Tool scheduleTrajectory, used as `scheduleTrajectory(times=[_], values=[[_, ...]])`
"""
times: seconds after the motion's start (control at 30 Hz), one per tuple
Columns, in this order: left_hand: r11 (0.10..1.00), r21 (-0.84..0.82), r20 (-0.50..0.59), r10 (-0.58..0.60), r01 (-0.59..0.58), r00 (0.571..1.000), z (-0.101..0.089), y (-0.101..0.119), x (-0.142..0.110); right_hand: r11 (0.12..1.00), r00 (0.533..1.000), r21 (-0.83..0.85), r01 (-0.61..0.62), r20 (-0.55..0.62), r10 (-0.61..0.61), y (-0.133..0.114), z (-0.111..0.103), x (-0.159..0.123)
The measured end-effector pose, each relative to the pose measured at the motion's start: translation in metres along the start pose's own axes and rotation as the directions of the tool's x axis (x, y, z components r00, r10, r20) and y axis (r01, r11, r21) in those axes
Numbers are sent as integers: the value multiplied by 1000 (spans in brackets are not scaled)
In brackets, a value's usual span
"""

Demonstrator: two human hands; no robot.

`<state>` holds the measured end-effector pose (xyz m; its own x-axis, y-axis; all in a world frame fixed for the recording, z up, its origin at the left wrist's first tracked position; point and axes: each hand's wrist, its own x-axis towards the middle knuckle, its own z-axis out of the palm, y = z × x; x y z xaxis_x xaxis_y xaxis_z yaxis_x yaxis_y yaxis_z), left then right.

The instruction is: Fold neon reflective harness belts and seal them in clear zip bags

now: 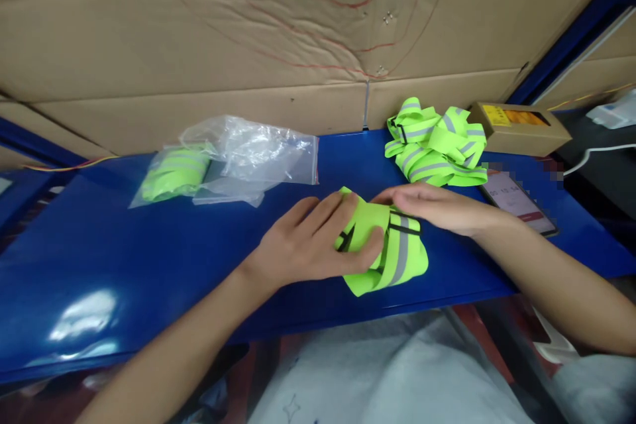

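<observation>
A folded bundle of neon yellow-green reflective straps (405, 255), with grey stripes and black buckles, is at the front of the blue table. My left hand (318, 238) is closed around its left side, with the thumb across the top and the fingers on the far left edge. Against the bundle's far right edge rests my right hand (432, 205), its fingers stretched out flat and the fingertips partly hidden behind the straps. Just beyond my right hand lies a loose heap of matching reflective straps (437, 146).
Clear plastic zip bags (271, 152) lie at the back left, beside a bag with folded green straps (176, 172). A phone (519, 199) lies right of my right hand, before a cardboard box (521, 129). Cardboard sheeting (199, 46) walls the back of the blue table (149, 265).
</observation>
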<state>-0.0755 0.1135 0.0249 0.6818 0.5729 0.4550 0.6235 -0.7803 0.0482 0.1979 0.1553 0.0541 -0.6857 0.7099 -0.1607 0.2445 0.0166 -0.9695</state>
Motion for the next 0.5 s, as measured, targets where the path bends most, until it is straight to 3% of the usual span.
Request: scheduleTrajectory(times=[0.1, 0.17, 0.23, 0.3, 0.43, 0.5], values=[[992, -124, 49, -31, 37, 998, 8, 13, -4, 979, 976, 165, -122, 202, 87, 4, 13, 2], [989, -147, 81, -20, 32, 997, 10, 20, -4, 952, 957, 252, -173, 272, 102, 5, 21, 2], [995, -103, 77, -1, 9, 997, 12, 23, -3, 937, 965, 316, -149, 254, 68, 4, 27, 0], [997, -18, -2, 73, -73, 997, 12, 24, 0, 945, 984, 317, -78, 176, 23, 2, 30, -2], [965, 80, -205, 260, -249, 944, 14, 20, 9, 966, 990, 255, 34, 121, -67, 1, 34, -5], [951, 53, -220, 309, -305, 925, 17, 18, 11, 971, 987, 211, 108, 96, -131, 2, 36, -3]])
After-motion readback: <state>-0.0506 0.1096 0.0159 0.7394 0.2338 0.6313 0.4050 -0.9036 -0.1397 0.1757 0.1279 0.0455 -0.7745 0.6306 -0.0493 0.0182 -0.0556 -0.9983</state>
